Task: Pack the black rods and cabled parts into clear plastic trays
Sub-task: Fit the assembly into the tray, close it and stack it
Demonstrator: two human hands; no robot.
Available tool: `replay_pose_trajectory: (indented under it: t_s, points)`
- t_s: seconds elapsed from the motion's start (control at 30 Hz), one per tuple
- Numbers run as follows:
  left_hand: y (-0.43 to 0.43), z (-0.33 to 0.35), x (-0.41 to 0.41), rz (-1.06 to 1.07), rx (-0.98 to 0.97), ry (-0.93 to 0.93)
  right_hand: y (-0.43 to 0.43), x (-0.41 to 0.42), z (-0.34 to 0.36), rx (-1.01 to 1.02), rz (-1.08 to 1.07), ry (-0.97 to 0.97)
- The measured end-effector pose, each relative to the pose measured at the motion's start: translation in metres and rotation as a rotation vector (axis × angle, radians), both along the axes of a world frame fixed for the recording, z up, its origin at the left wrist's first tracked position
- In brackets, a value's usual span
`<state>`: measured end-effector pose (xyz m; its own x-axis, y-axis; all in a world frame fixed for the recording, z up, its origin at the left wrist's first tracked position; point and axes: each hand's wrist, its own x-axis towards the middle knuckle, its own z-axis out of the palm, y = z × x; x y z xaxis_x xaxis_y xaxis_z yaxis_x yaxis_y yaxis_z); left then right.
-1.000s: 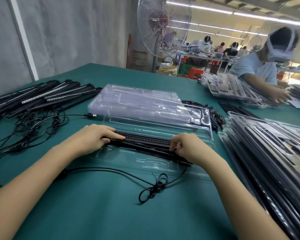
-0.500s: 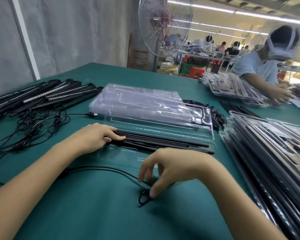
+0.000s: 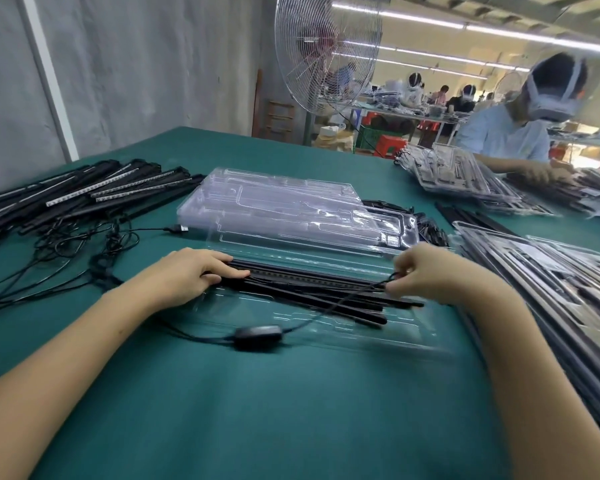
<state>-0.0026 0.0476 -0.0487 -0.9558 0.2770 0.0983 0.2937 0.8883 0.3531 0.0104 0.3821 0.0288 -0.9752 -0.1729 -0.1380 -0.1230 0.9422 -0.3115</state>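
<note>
A clear plastic tray lies on the green table in front of me with several black rods lying along it. My left hand rests on the rods' left end, fingers pressing down. At the tray's right end my right hand pinches a thin black cable and holds it lifted over the rods. The cable runs down to a black inline box at the tray's near edge, which looks blurred.
A stack of empty clear trays lies just behind. Loose black rods and tangled cables fill the left. Packed trays are piled on the right. Another person works at the far right. A fan stands behind.
My right hand left the rods, reached down to the cable near the table's front, then lifted it up to the tray's right end. The inline box slid into view. My left hand stayed.
</note>
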Motion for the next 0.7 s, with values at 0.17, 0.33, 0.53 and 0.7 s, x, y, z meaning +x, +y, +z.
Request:
replay_pose_trajectory:
  t_s: [0.17,0.33,0.53,0.7]
  points:
    - [0.0,-0.001,0.0,-0.011,0.018,0.013,0.031,-0.006,-0.001,0.122,-0.394,0.1]
    - [-0.001,-0.002,-0.001,-0.007,0.022,0.031,0.005,0.005,-0.009,0.435,-0.297,0.04]
    - [-0.001,-0.003,-0.002,-0.022,0.017,0.03,-0.049,0.028,-0.002,0.073,0.362,-0.076]
    - [-0.002,-0.004,-0.002,-0.021,0.009,0.041,-0.077,0.025,-0.033,0.161,0.562,-0.12]
